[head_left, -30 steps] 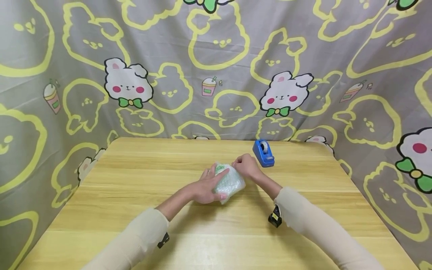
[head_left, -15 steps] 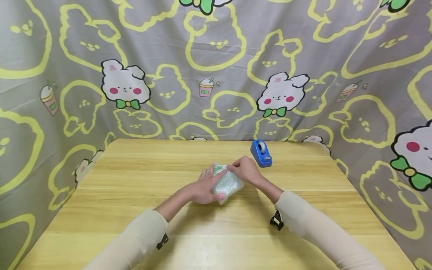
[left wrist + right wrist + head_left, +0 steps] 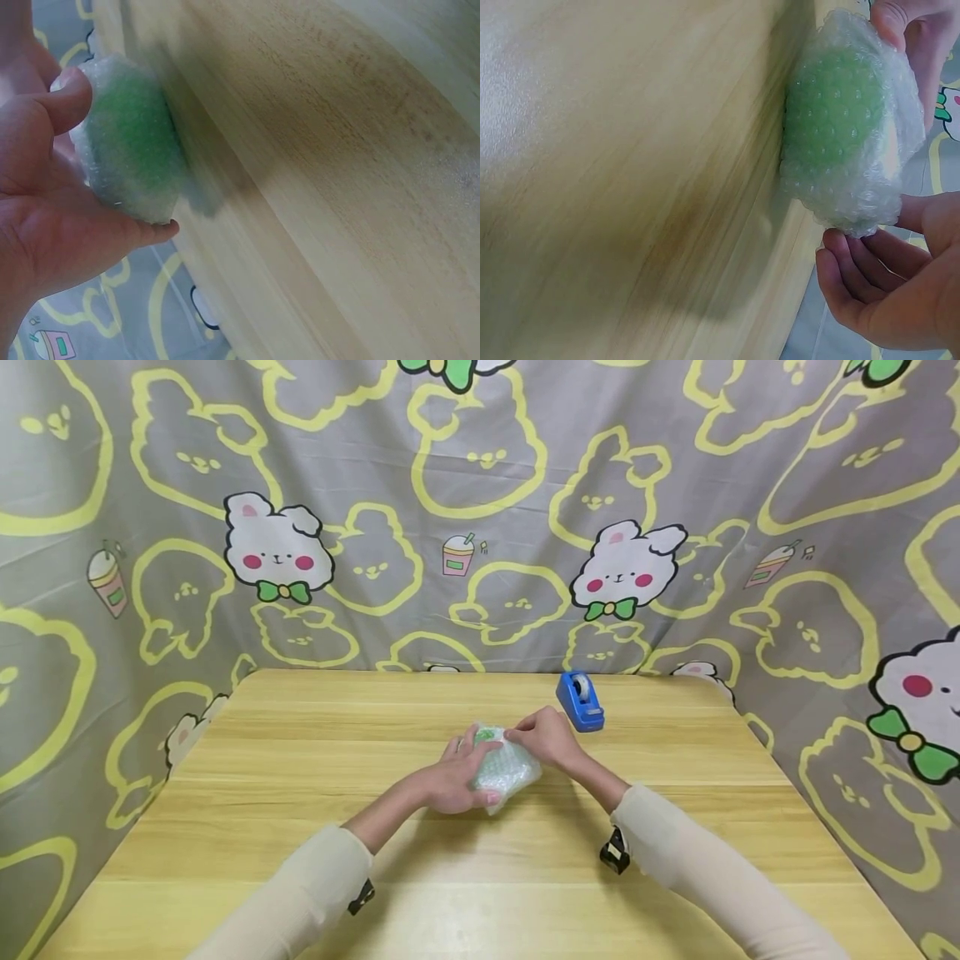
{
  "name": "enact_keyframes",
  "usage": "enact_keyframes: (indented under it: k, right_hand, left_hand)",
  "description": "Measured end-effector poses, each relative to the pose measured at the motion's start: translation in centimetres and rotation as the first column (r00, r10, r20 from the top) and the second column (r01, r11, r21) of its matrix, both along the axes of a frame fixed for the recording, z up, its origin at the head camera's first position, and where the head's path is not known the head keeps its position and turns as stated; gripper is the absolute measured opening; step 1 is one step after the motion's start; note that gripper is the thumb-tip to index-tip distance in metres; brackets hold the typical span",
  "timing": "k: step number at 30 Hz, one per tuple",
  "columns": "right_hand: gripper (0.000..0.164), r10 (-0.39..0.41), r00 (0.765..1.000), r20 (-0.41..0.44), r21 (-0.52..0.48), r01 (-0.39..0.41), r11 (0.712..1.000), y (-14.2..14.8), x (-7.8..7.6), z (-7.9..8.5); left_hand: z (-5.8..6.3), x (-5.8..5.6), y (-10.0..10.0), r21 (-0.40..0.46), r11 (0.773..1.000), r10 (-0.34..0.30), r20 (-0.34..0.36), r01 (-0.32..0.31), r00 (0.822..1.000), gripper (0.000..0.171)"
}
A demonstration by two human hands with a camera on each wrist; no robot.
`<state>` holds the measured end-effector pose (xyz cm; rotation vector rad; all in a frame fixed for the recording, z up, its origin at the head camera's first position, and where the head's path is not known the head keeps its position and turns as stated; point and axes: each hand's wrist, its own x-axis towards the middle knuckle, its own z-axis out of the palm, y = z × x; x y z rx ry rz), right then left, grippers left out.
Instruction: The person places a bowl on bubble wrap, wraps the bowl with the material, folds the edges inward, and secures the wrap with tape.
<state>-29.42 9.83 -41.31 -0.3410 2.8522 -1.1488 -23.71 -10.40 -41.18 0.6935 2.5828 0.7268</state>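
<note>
A bubble-wrapped package sits on the table near its middle, and a green thing shows blurred through the wrap, its kind hidden. My left hand holds the package from the left, with the thumb at the near side and the fingers spread over the top and far side. In the left wrist view the thumb of the left hand lies against the wrap. At the far right edge my right hand pinches the bubble wrap. Its fingers are curled below the package's end in the right wrist view, beside the bubble wrap.
A blue tape dispenser with a roll of clear tape stands just beyond my right hand. The wooden table ends at a grey patterned curtain behind and on both sides.
My right hand has shifted slightly left, its fingertips now farther over the package's top. The left index finger has drawn back a little. The package stays in place.
</note>
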Motion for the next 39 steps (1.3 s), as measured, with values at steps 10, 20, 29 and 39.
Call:
enact_keyframes:
  k: [10,20,29,39]
  right_hand:
    - [0.023,-0.012,0.999,-0.049,-0.023,0.011,1.0,0.2,0.2,-0.7]
    - [0.033,0.046,0.998,-0.05,0.093,-0.041,0.995,0.5,1.6,-0.3]
    - [0.066,0.12,0.99,-0.073,0.166,-0.106,0.98,1.4,3.6,0.6]
    - [0.077,0.168,0.986,0.012,0.155,-0.168,0.974,1.8,5.4,0.2]
  left_hand:
    - [0.0,0.0,0.0,0.008,1.0,0.009,-0.03,-0.009,1.0,0.078]
    - [0.6,0.5,0.0,-0.087,0.993,0.063,-0.128,-0.075,0.99,0.079]
    - [1.1,1.2,-0.8,0.04,0.986,0.163,-0.139,-0.159,0.977,0.097]
    - [0.7,1.9,-2.4,0.08,0.968,0.241,-0.047,-0.237,0.969,0.09]
